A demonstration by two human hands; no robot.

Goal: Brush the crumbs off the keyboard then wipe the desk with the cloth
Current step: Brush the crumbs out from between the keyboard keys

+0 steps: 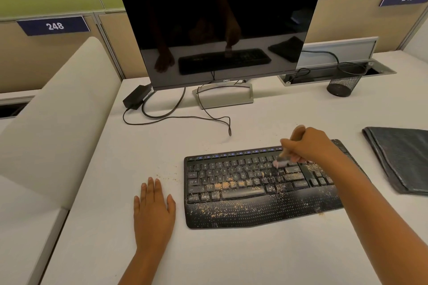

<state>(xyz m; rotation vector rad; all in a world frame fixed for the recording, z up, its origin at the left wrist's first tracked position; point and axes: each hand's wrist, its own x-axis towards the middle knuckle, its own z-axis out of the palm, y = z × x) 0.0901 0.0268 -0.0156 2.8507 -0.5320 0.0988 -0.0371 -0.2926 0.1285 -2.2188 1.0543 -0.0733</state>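
Brush [283,159] in right hand [310,146], bristles on keyboard [261,192]

Your keyboard [266,185] lies on the desk [254,257] before the monitor [220,23] — cloth [403,159] to its right, your left hand [154,210] flat to its left, pen cup [345,81] behind right.

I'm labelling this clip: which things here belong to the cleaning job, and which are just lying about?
Job: keyboard, crumbs, brush gripped in the right hand, folded dark cloth, desk.

Lying about: monitor, power adapter, cable, mesh cup. The left hand rests flat.
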